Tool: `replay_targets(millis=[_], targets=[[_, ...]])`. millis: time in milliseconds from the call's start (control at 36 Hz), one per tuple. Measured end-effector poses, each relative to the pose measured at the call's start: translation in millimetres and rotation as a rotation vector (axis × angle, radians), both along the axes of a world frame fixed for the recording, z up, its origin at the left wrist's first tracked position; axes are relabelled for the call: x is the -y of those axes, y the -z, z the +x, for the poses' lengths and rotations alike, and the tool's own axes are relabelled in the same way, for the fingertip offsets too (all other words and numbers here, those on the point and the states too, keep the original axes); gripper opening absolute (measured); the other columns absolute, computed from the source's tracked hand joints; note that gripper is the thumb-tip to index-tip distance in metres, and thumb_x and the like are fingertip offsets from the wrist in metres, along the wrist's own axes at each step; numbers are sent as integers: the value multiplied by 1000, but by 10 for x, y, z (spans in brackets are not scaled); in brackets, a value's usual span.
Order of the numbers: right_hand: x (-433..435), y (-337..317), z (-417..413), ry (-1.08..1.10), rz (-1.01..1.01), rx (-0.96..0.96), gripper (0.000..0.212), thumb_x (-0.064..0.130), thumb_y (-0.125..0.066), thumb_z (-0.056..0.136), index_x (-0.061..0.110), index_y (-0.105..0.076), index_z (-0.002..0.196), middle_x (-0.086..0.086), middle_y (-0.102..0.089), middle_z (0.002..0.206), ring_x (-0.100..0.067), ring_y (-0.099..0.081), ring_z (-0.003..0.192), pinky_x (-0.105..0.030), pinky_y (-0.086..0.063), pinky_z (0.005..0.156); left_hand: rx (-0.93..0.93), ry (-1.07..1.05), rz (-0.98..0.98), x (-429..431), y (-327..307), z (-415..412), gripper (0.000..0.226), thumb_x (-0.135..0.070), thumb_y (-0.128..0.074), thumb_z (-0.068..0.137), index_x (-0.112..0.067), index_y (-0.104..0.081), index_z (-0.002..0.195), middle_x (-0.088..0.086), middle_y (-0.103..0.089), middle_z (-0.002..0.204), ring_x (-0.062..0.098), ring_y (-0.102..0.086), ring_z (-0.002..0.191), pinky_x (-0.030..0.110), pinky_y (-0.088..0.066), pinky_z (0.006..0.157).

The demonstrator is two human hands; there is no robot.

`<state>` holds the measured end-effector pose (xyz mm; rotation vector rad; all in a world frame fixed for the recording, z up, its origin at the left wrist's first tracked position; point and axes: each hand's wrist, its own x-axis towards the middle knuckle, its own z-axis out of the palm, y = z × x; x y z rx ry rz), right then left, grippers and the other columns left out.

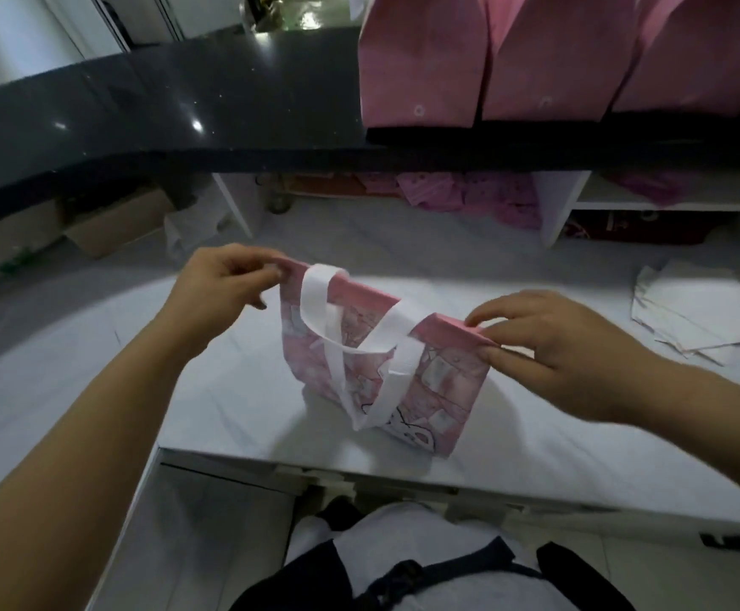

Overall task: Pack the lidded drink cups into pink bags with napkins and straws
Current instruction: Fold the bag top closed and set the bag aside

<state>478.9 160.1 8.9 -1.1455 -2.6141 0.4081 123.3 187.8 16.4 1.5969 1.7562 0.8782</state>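
A small pink printed bag (438, 390) with two white handles stands upright on the white counter (227, 390), its mouth pressed flat. My left hand (222, 284) pinches the bag's top left corner. My right hand (553, 346) pinches the top right corner between thumb and fingers. The white handles droop over the front of the bag. What is inside the bag is hidden. No cup, napkin or straw shows.
Three pink bags (425, 59) stand in a row on the raised black counter (139, 116) at the back right. A stack of white sheets (689, 315) lies at the right edge. Loose pink bags (469, 196) sit in the shelf under the black counter. A cardboard box (112, 227) is at the left.
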Motion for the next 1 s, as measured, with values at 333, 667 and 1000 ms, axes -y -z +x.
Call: replay_targets(millis=[333,667,1000], targets=[[587,432,-689,64,-38,-345,31,40,-58,94,13,-73,98,0,-66,121,-13,-59,108,-28,-54,90,225,96,-138,-602,56,502,18,-14,-62,96,-20,-74,108,-2,-74,96,19,-71,89,24,-59,71],[332,817,-352,584,-572,-810,41,57,-53,86,38,-63,121,22,-56,129,6,-53,117,-27,-47,101,645,-366,-152,209,848,134,29,-29,-45,105,-27,-57,132,5,-64,129,22,-65,113,40,-52,99],[333,1268,-803,698,-1044,-948,64,62,-35,92,42,-22,151,27,-41,136,-3,-49,123,-28,-43,98,826,-319,-477,772,1269,664,43,-58,-40,100,-39,-55,135,2,-70,124,21,-69,109,40,-56,90]])
